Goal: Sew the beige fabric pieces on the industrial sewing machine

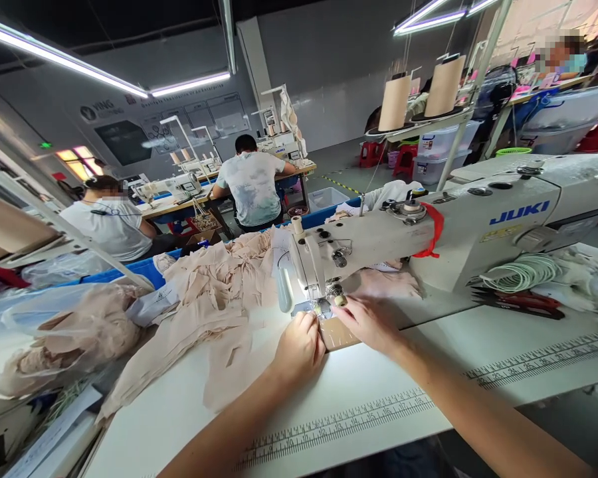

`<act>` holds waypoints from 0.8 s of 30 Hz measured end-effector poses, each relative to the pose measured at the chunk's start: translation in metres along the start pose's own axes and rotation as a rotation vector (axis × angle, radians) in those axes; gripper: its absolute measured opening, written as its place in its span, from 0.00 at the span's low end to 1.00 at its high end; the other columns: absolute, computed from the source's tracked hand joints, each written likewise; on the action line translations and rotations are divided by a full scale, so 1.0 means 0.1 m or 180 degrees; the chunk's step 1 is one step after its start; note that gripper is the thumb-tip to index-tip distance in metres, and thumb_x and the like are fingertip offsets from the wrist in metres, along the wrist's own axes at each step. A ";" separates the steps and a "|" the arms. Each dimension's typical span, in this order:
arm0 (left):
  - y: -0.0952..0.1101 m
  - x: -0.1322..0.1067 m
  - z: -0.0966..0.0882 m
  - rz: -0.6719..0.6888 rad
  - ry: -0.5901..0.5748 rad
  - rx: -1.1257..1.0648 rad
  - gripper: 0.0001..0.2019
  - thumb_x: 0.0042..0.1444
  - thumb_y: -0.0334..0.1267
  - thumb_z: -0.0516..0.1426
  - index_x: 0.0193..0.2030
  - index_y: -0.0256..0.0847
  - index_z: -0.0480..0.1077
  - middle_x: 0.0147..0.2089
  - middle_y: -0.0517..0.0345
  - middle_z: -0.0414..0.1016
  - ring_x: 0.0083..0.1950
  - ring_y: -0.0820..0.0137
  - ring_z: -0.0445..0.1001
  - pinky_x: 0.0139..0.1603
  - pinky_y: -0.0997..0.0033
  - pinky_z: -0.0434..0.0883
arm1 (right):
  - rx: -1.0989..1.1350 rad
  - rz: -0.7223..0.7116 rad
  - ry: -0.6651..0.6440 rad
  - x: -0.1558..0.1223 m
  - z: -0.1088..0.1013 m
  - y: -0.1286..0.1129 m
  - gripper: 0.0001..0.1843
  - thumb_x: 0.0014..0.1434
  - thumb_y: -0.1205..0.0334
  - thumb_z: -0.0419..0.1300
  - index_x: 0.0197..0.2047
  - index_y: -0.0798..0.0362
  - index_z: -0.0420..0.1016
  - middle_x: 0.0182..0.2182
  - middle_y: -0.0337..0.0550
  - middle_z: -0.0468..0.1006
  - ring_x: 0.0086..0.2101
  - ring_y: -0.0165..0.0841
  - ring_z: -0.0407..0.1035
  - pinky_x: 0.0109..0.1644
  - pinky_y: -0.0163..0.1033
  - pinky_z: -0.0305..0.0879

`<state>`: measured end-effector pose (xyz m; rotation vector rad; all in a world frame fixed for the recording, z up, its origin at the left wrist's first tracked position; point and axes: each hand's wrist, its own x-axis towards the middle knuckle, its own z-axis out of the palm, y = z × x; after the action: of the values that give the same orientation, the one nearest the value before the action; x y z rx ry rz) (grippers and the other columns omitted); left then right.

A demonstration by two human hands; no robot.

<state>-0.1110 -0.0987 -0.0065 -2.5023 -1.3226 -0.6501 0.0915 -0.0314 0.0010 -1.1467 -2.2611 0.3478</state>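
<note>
A white JUKI sewing machine (373, 232) stands on the table, its lit needle area (323, 307) between my hands. My left hand (299, 342) is closed just left of the presser foot, fingertips bent together; what they pinch is hidden. My right hand (369, 322) reaches in from the right, its thumb and fingers drawn together beside the needle; I cannot make out what is in them. Between the hands lies a tan patch with pale marks (339, 334). Beige fabric pieces (219, 285) lie heaped left of and behind the machine head.
A printed ruler (349, 419) runs along the table's front edge. Dark-red-handled scissors (523, 302) and a coil of pale cord (523, 272) lie at right. A plastic bag of fabric (74, 332) sits at left. Thread cones (395, 103) stand above. Other people sit at machines farther off.
</note>
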 end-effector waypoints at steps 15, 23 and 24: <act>-0.05 0.02 0.01 -0.0046 -0.0088 -0.0054 0.14 0.61 0.27 0.49 0.48 0.35 0.75 0.46 0.41 0.78 0.43 0.58 0.75 0.44 0.56 0.81 | 0.0363 0.0210 0.0069 0.05 0.01 0.01 0.20 0.72 0.55 0.48 0.29 0.50 0.68 0.21 0.40 0.75 0.23 0.31 0.67 0.32 0.36 0.58; -0.08 0.04 0.04 -0.0115 -0.0061 -0.0071 0.15 0.61 0.26 0.51 0.50 0.35 0.74 0.47 0.41 0.79 0.45 0.57 0.77 0.45 0.57 0.80 | 0.0327 0.0232 0.0088 0.06 -0.01 0.00 0.24 0.73 0.55 0.46 0.25 0.50 0.66 0.18 0.39 0.72 0.22 0.30 0.65 0.32 0.36 0.58; -0.08 0.05 0.03 -0.0117 -0.0054 -0.0107 0.15 0.61 0.27 0.52 0.51 0.34 0.74 0.47 0.41 0.79 0.46 0.57 0.77 0.46 0.57 0.80 | 0.0332 0.0201 0.0093 0.03 -0.01 0.01 0.24 0.74 0.55 0.45 0.26 0.50 0.66 0.18 0.39 0.72 0.22 0.30 0.65 0.32 0.36 0.58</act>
<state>-0.1141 -0.0896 -0.0070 -2.5209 -1.3781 -0.6658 0.0912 -0.0281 0.0025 -1.1631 -2.1586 0.4654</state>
